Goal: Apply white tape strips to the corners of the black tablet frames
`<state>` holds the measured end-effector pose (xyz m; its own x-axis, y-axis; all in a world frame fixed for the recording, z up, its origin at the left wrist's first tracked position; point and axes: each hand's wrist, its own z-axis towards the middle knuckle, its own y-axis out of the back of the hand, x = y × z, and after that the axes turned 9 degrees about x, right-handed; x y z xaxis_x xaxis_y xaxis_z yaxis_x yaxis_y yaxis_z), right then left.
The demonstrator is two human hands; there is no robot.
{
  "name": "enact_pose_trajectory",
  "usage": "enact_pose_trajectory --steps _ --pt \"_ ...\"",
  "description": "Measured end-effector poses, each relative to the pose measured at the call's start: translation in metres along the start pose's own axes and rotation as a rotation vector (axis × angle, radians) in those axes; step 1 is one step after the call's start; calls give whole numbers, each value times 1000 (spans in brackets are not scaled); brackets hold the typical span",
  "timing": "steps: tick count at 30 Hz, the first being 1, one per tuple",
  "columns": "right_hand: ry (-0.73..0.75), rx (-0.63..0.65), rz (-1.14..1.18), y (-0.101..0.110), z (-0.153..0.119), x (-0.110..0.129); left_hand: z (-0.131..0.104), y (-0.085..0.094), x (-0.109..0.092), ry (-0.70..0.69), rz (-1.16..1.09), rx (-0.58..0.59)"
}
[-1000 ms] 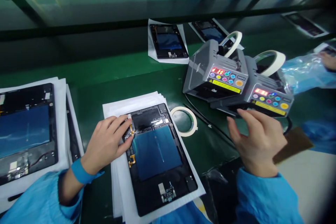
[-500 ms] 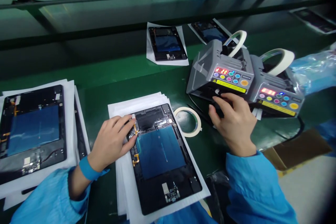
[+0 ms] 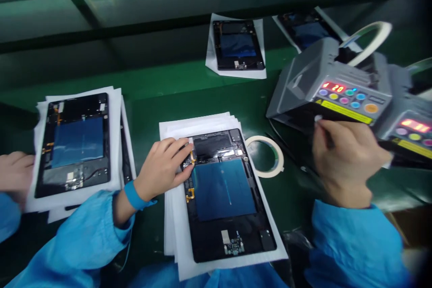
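Note:
An opened tablet with a blue battery lies face-up on a stack of white sheets in front of me. The thumb and fingers of my left hand press on its upper left edge, around an orange ribbon cable. My right hand, a little blurred, is closed in a pinch at the front of the left grey tape dispenser. A small whitish piece of tape shows at its fingertips. Beside the tablet's right edge lies a roll of cream tape.
Another opened tablet on white sheets is at the left, with another person's hand at its edge. Two more tablets, one behind mine and one farther right, lie on sheets. A second dispenser stands at the right.
The view has swung right-to-left across the scene, so the dispensers now appear farther right. My right fingers have closed at the dispenser's front. A co-worker's hand has come into view at left.

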<state>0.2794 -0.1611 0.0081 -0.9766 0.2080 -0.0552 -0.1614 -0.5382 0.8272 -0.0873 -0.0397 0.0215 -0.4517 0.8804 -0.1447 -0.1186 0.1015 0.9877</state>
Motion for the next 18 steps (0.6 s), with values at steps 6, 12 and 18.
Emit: enact_pose_trajectory --steps 6,12,18 --pt "157 -45 318 27 3 30 -1 4 -4 32 -3 -14" --pt "401 368 676 19 17 61 15 23 -25 51 -93 -56" --pt "420 456 807 -5 9 61 58 18 -58 -12 -89 108"
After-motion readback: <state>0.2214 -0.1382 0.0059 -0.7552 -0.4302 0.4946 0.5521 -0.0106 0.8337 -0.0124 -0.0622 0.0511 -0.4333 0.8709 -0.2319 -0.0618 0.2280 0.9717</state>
